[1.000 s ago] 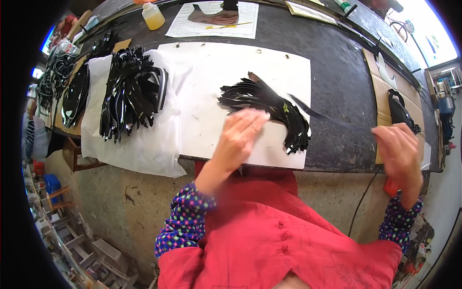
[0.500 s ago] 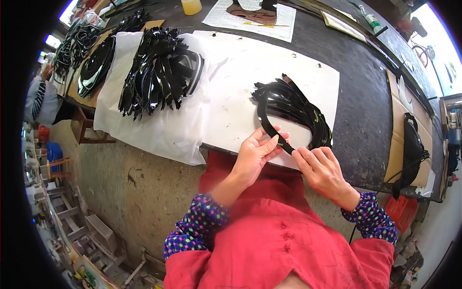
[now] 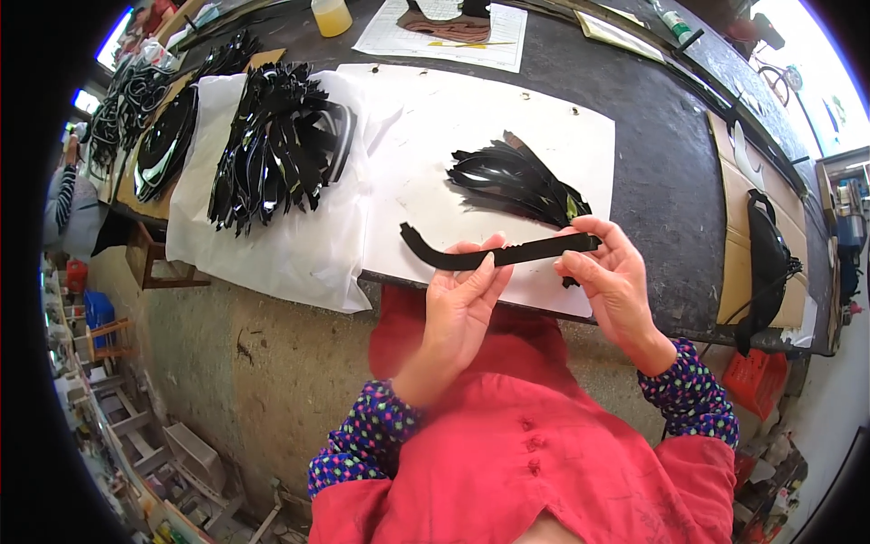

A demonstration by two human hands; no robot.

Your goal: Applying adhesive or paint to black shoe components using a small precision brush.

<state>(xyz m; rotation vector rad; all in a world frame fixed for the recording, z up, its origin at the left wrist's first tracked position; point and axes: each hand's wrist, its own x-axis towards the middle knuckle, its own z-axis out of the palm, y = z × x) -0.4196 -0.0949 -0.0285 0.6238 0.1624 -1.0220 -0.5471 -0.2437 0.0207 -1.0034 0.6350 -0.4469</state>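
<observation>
A black curved strip (image 3: 535,251), with small notches along one edge, stretches sideways between my hands above the table's near edge. My left hand (image 3: 464,299) pinches it near the middle between thumb and fingers, and its hooked free end points up to the left. Its right end is gripped by the thumb and fingers of my right hand (image 3: 614,272). Just beyond lies a fanned stack of glossy black strips (image 3: 517,181) on a white board (image 3: 408,154); my right hand hides part of its near end.
A larger heap of black strips (image 3: 272,145) rests on white sheeting (image 3: 195,218) at the left. Farther back are a cup of yellow liquid (image 3: 333,18) and a paper sheet (image 3: 372,41). Cardboard (image 3: 739,281) with a black piece (image 3: 763,263) lies right. A person's striped sleeve (image 3: 65,195) shows far left.
The strip has come away from beside the stack and turned from slanting to nearly level, its matte face now showing. Both hands have risen slightly, and my right hand has shifted to its end.
</observation>
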